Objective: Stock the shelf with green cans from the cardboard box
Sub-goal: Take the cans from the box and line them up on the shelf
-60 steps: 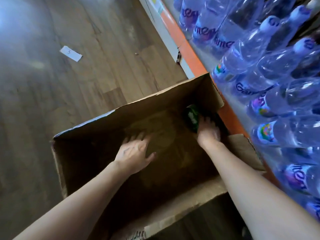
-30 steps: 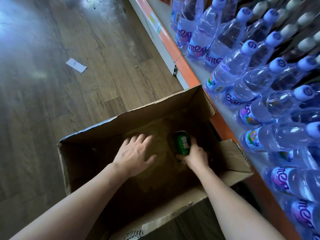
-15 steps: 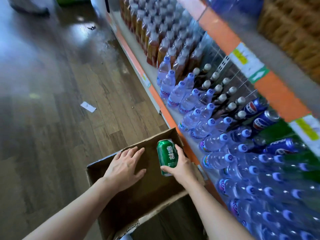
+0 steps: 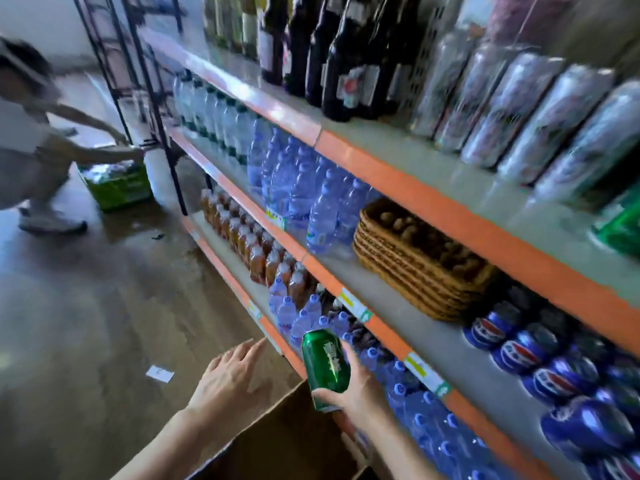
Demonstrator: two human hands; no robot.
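Observation:
My right hand point(image 4: 360, 393) grips a green can point(image 4: 325, 367) upright, raised above the cardboard box point(image 4: 287, 441) at the bottom of the view. My left hand point(image 4: 227, 379) hovers over the box's left side with fingers spread and nothing in it. The orange-edged shelf unit point(image 4: 408, 188) rises to the right. Green cans point(image 4: 620, 226) show at the far right on the upper shelf board, blurred. The box's inside is hidden.
Water bottles point(image 4: 318, 202), a wicker basket point(image 4: 419, 261) and blue cola cans point(image 4: 554, 368) fill the middle shelf. Dark bottles and tall silver cans stand on top. Another person point(image 4: 31, 147) bends over a green crate point(image 4: 117, 183) at the left. A paper scrap point(image 4: 160, 373) lies on the floor.
My right hand lifted the green can out of the box and raised it toward the shelves. The view swung up from the box to the shelves. My left hand left the box's inside.

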